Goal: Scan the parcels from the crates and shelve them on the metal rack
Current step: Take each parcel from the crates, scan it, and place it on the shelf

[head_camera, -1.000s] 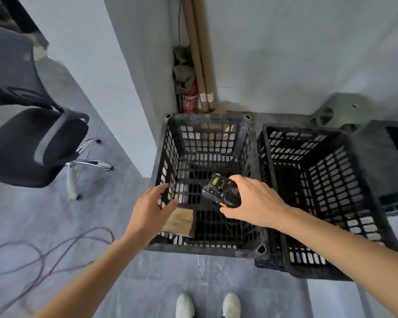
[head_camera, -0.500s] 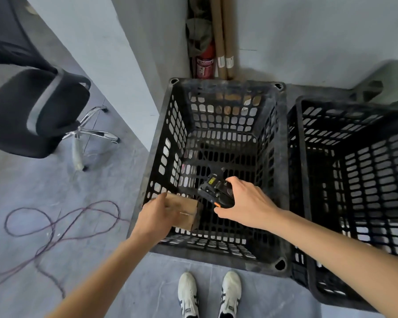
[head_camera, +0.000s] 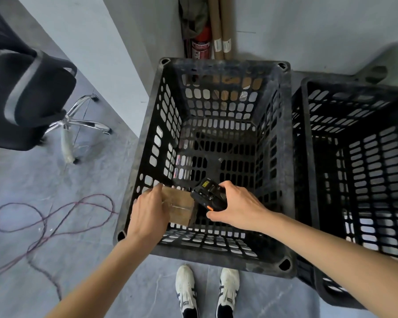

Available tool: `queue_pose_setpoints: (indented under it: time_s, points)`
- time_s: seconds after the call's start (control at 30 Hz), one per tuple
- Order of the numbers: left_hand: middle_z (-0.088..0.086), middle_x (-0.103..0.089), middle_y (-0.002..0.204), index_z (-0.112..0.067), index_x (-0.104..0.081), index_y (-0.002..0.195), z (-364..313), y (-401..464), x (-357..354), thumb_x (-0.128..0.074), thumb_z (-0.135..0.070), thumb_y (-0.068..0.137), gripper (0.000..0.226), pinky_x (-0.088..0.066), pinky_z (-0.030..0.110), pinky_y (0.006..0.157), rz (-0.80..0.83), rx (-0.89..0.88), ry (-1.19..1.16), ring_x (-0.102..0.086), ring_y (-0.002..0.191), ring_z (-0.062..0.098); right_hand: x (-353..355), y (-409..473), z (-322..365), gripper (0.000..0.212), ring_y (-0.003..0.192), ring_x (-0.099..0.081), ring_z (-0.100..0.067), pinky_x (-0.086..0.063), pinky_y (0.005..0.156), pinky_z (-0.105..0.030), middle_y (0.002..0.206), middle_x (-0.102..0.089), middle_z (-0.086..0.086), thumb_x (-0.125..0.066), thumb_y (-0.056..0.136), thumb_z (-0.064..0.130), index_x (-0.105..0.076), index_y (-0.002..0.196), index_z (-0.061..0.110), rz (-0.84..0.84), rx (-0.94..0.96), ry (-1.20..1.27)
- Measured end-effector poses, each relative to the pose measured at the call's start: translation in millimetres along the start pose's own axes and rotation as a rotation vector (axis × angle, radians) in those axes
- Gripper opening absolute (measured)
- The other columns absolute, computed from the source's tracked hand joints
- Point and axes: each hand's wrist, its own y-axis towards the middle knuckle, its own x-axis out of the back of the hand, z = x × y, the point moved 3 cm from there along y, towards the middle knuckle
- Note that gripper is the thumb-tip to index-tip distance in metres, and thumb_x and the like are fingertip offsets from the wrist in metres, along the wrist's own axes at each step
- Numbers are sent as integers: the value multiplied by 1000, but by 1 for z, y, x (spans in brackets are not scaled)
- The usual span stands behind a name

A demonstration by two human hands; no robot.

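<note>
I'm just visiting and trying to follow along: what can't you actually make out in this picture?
- Head view: the cardboard parcel; the left hand covers its near end, and no label shows.
- The scanner; the right hand hides its rear, and its screen is too small to read.
- The right crate; cut off by the frame edge.
- The metal rack is out of view.

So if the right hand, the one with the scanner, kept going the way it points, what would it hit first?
Most likely the cardboard parcel held by the left hand. The right hand aims the scanner left toward it, nearly touching, though depth is hard to judge.
</note>
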Motion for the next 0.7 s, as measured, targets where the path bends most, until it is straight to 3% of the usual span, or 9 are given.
queue_pose_setpoints:
  time_s: [0.1,0.2,0.27,0.4,0.53,0.63,0.7]
  points:
    - [11,-65,109,-9,-63,119,2,-2,-5,-58,-5,94,25,-48,39,72,-18,-4,7,-62,92,32,-5,3,2,67,87,-64,-12,-53,69,-30,107,-63,7,-83,76,50,-49,129,24,29,-14,55]
    - [7,-57,95,-10,-59,92,5,-2,-8,-60,-5,90,5,-39,35,63,27,19,21,-53,77,28,-11,7,5,65,69,-67,-11,-54,60,-32,99,-68,5,-82,75,47,-48,127,26,88,-35,102]
    - [6,-59,95,-10,-66,96,7,2,-9,-60,-5,90,10,-40,34,64,61,23,-4,-60,83,30,-15,10,5,68,75,-68,-12,-57,68,-35,102,-69,6,-82,74,45,-48,129,26,113,-37,116]
    - [7,-72,116,-15,-65,132,12,10,-11,-61,-10,93,40,-45,27,75,140,69,-164,-67,103,25,-20,10,7,72,89,-65,-8,-55,76,-29,112,-63,10,-83,75,42,-46,135,28,137,-34,168]
    - [3,-72,114,-15,-64,133,15,10,-12,-66,-14,92,41,-54,30,80,145,115,-259,-67,101,22,-18,6,10,68,97,-65,-6,-56,88,-31,115,-65,12,-86,72,41,-52,131,30,93,-40,264]
    - [-2,-70,112,-12,-63,136,14,8,-6,-71,-14,90,47,-61,41,86,116,108,-389,-69,98,21,-6,0,15,63,99,-66,-6,-56,92,-33,113,-67,13,-86,73,37,-56,128,31,26,-39,330]
    - [-6,-70,115,-14,-61,138,8,5,2,-73,-13,90,50,-61,36,84,97,70,-446,-70,94,14,6,-6,19,56,100,-67,-7,-57,93,-34,112,-67,15,-86,76,35,-58,124,33,-9,-34,388]
